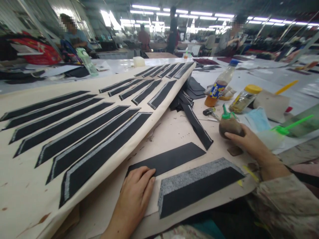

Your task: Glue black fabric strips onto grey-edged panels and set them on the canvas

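My left hand (138, 189) lies flat, its fingertips on the near end of a black strip (169, 159) with slanted ends. In my right hand (249, 142) is a small brownish squeeze bottle (228, 124) with a green nozzle cap, held close to the tabletop. Between my hands, nearer to me, sits a stack of black pieces (204, 189) with a grey fuzzy band along the upper edge. Rows of black strips with whitish edges (107, 149) cover a cream board (149, 139) to the left. A narrow folded black strip (196, 124) points toward the squeeze bottle.
Beyond my right hand stand a Pepsi bottle (219, 84) with a blue cap and a yellow-lidded jar (245, 98). A light blue mask (258, 119) and another green-nozzled bottle (274, 136) lie at the right. Dark pieces (193, 88) are heaped behind the board. Several people work farther back.
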